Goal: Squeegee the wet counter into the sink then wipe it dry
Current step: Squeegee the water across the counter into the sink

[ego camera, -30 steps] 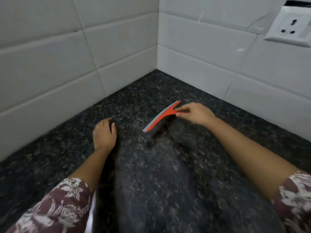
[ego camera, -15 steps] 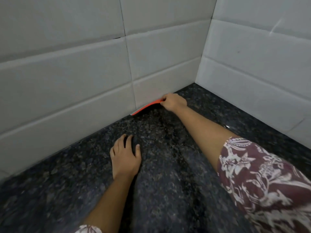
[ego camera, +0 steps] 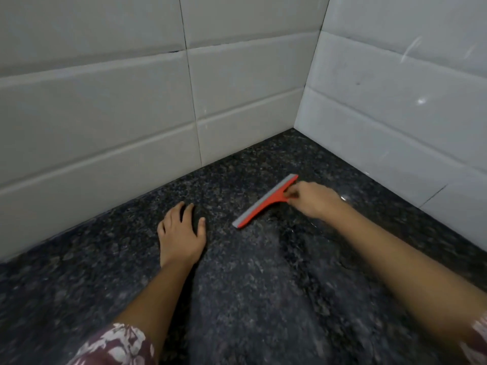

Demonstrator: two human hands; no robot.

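Note:
A red squeegee (ego camera: 266,202) with a grey rubber blade lies edge-down on the dark speckled granite counter (ego camera: 237,299), angled from lower left to upper right. My right hand (ego camera: 315,200) grips its short handle from the right side. My left hand (ego camera: 181,233) rests flat on the counter, palm down with fingers spread, just left of the blade's lower end and apart from it. A duller, smeared band runs along the counter from the blade toward me. No sink and no cloth are in view.
White tiled walls (ego camera: 131,101) meet in a corner (ego camera: 300,127) right behind the squeegee and close off the counter at the back and the right. Small shiny wet spots (ego camera: 342,198) glint beside my right wrist.
The squeegee has come away from the foot of the left wall, pulled toward me and to the right across the counter. My left hand has stayed flat on the counter.

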